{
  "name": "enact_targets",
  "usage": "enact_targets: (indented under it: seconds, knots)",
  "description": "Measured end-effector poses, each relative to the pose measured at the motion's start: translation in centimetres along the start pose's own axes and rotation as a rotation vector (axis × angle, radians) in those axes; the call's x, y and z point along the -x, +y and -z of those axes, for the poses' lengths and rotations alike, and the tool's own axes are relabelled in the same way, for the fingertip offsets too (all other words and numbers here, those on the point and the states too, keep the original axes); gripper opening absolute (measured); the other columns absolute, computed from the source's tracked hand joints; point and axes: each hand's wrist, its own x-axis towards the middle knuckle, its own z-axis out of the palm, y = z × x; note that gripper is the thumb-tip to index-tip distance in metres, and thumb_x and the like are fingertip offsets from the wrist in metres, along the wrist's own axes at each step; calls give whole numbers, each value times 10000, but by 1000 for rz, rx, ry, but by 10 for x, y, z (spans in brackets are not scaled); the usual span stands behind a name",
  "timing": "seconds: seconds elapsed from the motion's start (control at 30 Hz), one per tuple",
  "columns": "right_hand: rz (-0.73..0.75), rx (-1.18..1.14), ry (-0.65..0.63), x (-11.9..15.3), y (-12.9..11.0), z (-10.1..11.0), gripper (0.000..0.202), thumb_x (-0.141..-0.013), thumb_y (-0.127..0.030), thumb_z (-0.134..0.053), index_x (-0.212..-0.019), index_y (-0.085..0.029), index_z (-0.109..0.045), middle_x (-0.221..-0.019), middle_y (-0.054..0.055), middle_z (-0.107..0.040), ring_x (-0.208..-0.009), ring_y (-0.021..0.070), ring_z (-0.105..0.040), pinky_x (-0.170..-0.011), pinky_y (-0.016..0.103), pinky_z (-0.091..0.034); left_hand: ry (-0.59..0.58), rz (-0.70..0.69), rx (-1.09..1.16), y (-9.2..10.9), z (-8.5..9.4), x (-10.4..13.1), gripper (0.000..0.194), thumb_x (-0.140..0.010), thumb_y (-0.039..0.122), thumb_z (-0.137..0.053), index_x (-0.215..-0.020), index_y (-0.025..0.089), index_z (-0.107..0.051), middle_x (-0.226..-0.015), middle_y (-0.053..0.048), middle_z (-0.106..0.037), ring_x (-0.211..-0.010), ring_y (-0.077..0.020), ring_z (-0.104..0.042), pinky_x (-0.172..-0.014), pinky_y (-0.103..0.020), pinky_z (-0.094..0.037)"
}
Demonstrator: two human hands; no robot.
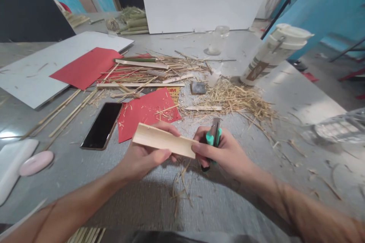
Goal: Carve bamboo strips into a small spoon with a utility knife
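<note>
A short, pale split piece of bamboo (162, 141), its hollow inner face towards me, is held above the grey table. My left hand (145, 157) grips its left part, thumb on the lower edge and fingers behind. At the right end, the thumb of my right hand (221, 148) touches the bamboo. That same hand is wrapped round a green utility knife (214, 136), whose metal blade end points up and away from me. Below the bamboo, a few thin straw shreds (182, 186) lie on the table.
Beyond my hands lie red paper (145, 114), a phone (101, 125), thin sticks (171, 64) and a heap of straw shavings (234, 98). A tall white tumbler (273, 53) stands at right, a clear bottle (342, 125) nearer. A pink oval object (37, 163) sits at left.
</note>
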Motion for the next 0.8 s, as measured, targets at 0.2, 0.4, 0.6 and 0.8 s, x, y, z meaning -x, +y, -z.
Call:
enact_targets:
  seconds: [0.2, 0.4, 0.6, 0.8]
  knots:
    - [-14, 57, 38, -1, -2, 0, 312, -959, -452, -783, -815, -207, -654, -556, -49, -614, -500, 93, -523, -521, 240, -396, 60, 42, -2, -4, 3, 3, 282, -904, 318, -825, -1165, 221, -781, -929, -42, -774, -712, -147, -713, -669, -236, -612]
    - [-20, 150, 24, 4, -5, -4, 235, -936, -380, -794, -808, -224, -673, -598, -37, -655, -516, 120, -555, -503, 266, -390, 204, 136, 36, -10, -4, 0, 212, -896, 343, -731, -1023, 184, -790, -813, -47, -716, -712, -192, -626, -676, -311, -539]
    - [70, 350, -77, 9, -14, -2, 249, -937, -423, -808, -826, -228, -700, -640, -34, -675, -571, 133, -569, -548, 295, -392, 265, 150, 187, -8, -22, -4, 269, -999, 446, -687, -886, 202, -675, -819, -55, -767, -693, -186, -661, -635, -290, -507]
    - [209, 491, 238, 2, -19, 11, 258, -961, -406, -765, -782, -237, -688, -677, -21, -655, -629, 154, -571, -612, 321, -412, 330, 262, 170, -11, -26, -2, 280, -1060, 485, -607, -961, 225, -572, -614, -27, -749, -534, -167, -637, -528, -247, -461]
